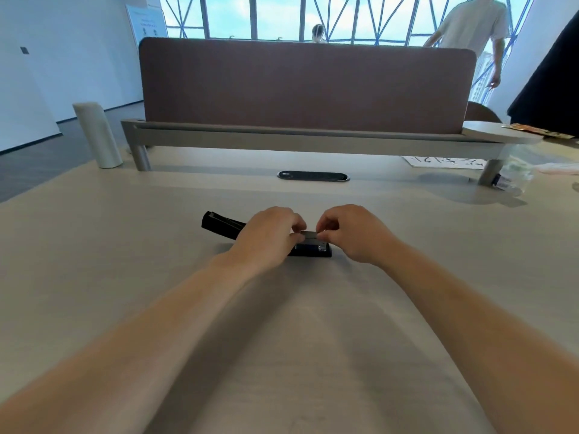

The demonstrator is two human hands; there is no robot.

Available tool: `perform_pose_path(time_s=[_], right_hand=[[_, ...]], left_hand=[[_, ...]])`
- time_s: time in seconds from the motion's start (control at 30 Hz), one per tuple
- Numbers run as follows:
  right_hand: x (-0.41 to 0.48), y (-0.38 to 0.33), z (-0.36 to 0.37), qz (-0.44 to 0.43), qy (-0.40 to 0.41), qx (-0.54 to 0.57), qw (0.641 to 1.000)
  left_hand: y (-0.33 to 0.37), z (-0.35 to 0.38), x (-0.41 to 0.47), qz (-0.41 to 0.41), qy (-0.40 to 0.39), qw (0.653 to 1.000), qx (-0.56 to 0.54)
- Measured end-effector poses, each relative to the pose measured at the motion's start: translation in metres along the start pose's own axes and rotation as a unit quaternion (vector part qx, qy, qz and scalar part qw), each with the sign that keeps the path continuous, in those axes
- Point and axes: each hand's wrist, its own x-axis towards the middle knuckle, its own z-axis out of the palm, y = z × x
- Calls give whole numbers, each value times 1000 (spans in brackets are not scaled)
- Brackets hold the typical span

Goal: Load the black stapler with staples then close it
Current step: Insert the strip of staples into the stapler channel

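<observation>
On the pale desk [125,277], the black stapler [219,225] lies opened out, its lid swung back to the left. Just above its base, the left hand [266,233] and right hand [354,233] each pinch one end of a grey strip of staples [308,235].

I see a pale wooden desk [94,277] running to a brown partition screen [307,86] at the far edge. Beyond it, tall windows [257,17] show bright blue sky. A white wall [62,57] stands far left, above dark flooring [37,164].
</observation>
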Motion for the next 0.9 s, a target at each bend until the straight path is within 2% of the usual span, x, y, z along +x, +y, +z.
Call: perform_pose_path(time_s=[0.7,0.9], right_hand=[[-4,-6,3,5,5,-8,1000],[-3,-4,3,12,5,1,1000]], left_hand=[[-1,2,-4,36,20,998,39],[-3,3,-5,17,35,999,26]])
